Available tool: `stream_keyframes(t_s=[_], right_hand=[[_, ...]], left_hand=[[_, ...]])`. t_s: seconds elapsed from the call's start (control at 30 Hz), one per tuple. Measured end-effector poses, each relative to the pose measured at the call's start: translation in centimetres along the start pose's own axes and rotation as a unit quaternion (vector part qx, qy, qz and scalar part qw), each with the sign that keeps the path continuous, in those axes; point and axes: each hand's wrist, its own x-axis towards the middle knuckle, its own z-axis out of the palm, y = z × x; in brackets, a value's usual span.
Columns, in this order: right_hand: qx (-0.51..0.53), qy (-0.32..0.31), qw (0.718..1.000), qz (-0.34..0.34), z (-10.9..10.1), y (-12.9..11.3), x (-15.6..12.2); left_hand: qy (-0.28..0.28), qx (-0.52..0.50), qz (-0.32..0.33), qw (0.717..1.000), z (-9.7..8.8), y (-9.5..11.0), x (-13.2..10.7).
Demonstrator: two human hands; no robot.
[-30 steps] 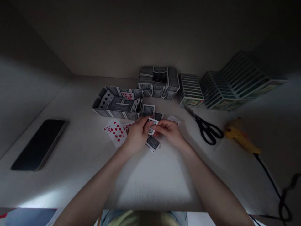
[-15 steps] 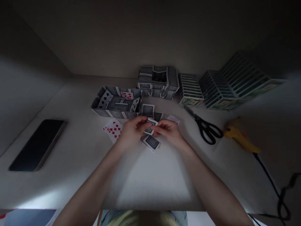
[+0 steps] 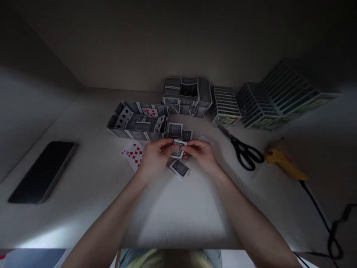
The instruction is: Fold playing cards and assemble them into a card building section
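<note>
My left hand [image 3: 154, 156] and my right hand [image 3: 202, 153] meet over the middle of the white table [image 3: 92, 178], both pinching a small folded playing-card piece [image 3: 178, 147] between fingertips. A second card piece [image 3: 180, 168] lies face down just below the hands. A red diamonds card [image 3: 133, 153] lies face up left of my left hand. Behind the hands sits an open tray built from playing cards [image 3: 138, 121], and farther back a taller card-built box [image 3: 186, 96].
A black phone [image 3: 41, 172] lies at the far left. Black scissors [image 3: 244, 150] and a yellow glue gun [image 3: 283, 162] with a black cord [image 3: 323, 219] lie to the right. Rows of card decks [image 3: 267, 100] line the back right by the wall.
Both hands have shifted slightly away from me with the card piece still pinched between them. Nothing else on the table has moved.
</note>
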Motion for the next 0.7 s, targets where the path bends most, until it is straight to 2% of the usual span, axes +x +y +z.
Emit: stream_keyframes(t_s=[0.23, 0.7], right_hand=[[0.009, 0.023, 1.0, 0.013, 0.2, -0.5, 0.0], [0.009, 0.01, 1.0, 0.014, 0.0, -0.9, -0.1]], left_hand=[[-0.01, -0.012, -0.006, 1.0, 0.1, 0.2, 0.0], [-0.021, -0.047, -0.026, 0.998, 0.1, 0.4, -0.1]])
